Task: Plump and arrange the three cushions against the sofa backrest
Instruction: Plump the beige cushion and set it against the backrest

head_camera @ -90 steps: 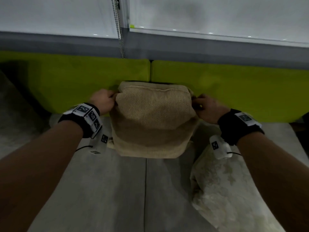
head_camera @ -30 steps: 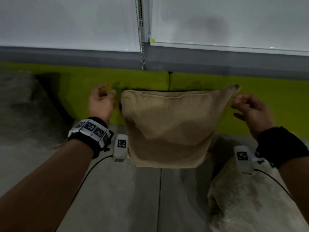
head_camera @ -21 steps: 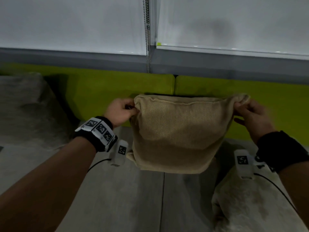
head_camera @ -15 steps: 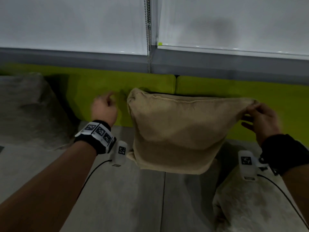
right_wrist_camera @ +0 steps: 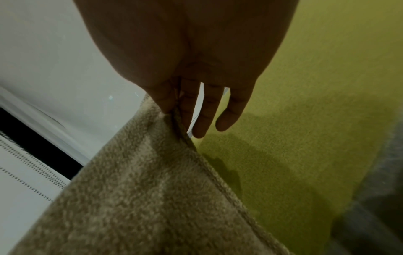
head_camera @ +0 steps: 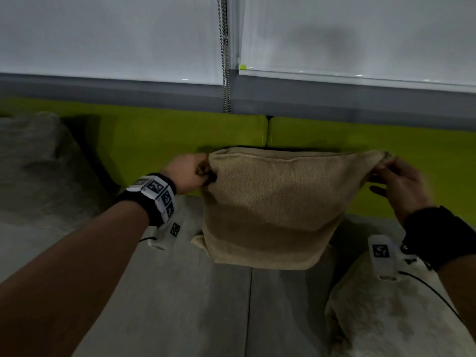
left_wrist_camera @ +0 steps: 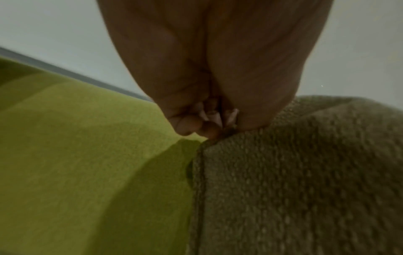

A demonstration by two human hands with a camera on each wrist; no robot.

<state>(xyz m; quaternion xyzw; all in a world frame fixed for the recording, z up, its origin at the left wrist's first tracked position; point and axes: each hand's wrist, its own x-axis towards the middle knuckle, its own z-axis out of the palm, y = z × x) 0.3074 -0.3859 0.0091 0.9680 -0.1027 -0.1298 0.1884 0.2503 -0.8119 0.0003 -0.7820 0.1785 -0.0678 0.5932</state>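
Observation:
The tan knitted cushion (head_camera: 273, 210) stands upright on the seat against the green backrest (head_camera: 180, 135). My left hand (head_camera: 190, 173) is curled into a fist and butts against its upper left corner; in the left wrist view the curled fingers (left_wrist_camera: 207, 124) touch the cushion's seam (left_wrist_camera: 305, 172) with no fabric seen between them. My right hand (head_camera: 386, 168) pinches the upper right corner between thumb and forefinger (right_wrist_camera: 176, 110) and stretches the tan cushion (right_wrist_camera: 141, 198) sideways, its other fingers straight. A grey cushion (head_camera: 33, 163) leans at the far left. A pale mottled cushion (head_camera: 386, 318) lies on the seat at lower right.
The grey seat (head_camera: 180, 305) spreads out in front of the tan cushion. Behind the backrest runs a grey ledge (head_camera: 334, 99) under white roller blinds, with a bead chain (head_camera: 225, 73) hanging at centre. Green backrest (right_wrist_camera: 305, 120) is bare to the right of the tan cushion.
Half a second ago my left hand was off the cushion, fingers loose; now it is a fist against the upper left corner. The cushion is narrower. My right hand has kept its corner.

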